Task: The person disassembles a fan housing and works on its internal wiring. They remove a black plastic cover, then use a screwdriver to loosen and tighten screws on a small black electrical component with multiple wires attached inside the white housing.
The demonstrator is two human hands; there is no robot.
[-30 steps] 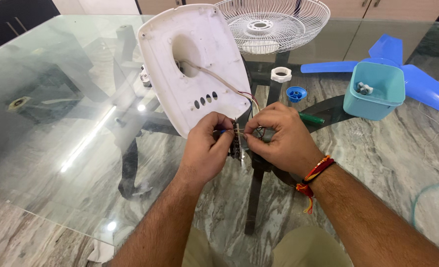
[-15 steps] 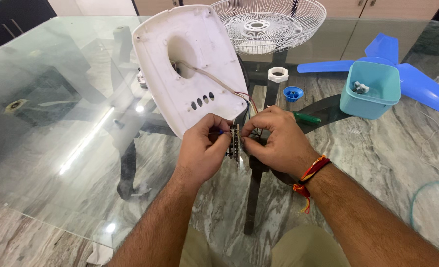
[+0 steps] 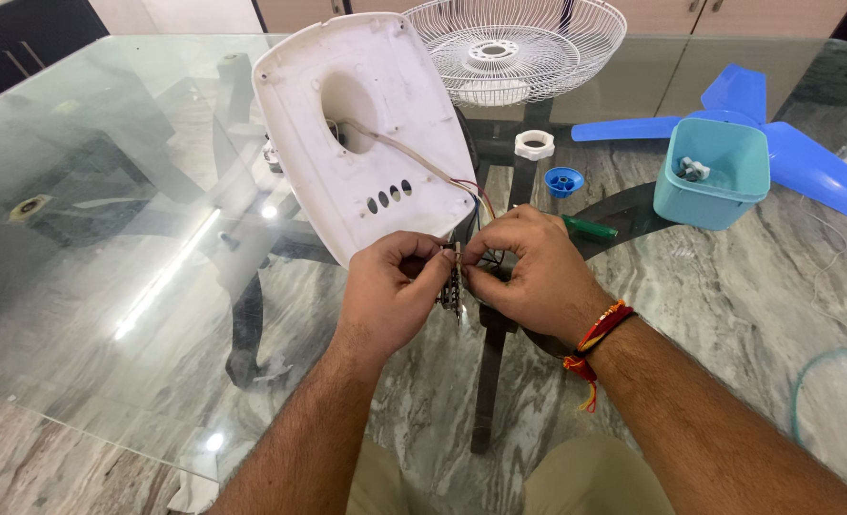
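My left hand (image 3: 392, 291) and my right hand (image 3: 526, 272) pinch a small dark switch board (image 3: 453, 283) between their fingertips, held edge-on just above the glass table (image 3: 109, 238). Thin coloured wires (image 3: 476, 195) run from the board up to a grey cable on the white fan base cover (image 3: 366, 129), which lies tilted on the table right behind my hands. A green-handled screwdriver (image 3: 587, 228) pokes out from behind my right hand.
A white wire fan grille (image 3: 519, 48) lies at the back. A blue fan blade (image 3: 776, 143) and a teal tub (image 3: 711, 174) holding a small part sit at the right. A white ring nut (image 3: 535, 145) and a blue cap (image 3: 564, 181) lie between.
Both hands stay on the small board with only slight finger shifts. The view has drifted a little, so everything sits slightly lower in the frame.
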